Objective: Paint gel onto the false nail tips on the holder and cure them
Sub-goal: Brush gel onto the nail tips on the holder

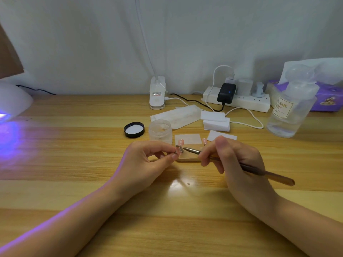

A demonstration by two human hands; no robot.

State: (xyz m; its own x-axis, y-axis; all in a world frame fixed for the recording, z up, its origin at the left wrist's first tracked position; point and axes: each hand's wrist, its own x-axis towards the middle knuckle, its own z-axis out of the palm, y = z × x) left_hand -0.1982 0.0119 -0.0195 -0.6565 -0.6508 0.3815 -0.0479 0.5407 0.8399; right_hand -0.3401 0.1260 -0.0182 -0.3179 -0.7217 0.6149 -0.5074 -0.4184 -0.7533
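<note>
A small wooden holder (187,158) lies on the table in front of me, with pink false nail tips standing on it, one (180,142) at the back left and one (204,141) at the back right. My left hand (148,160) pinches a pink nail tip (179,150) at the holder's left end. My right hand (235,158) grips a thin brush (246,166) like a pen, its metal tip touching the pinched nail. An open frosted gel jar (160,131) stands just behind, its black lid (134,129) beside it. The white curing lamp (13,101) glows violet at far left.
Behind the holder lie white wipes (178,115), white blocks (216,120) and paper squares (187,138). A power strip (241,100) with plugs and cables sits at the back, a clip lamp base (157,93) beside it. A clear bottle (289,108) and a purple tissue box (326,101) stand at right.
</note>
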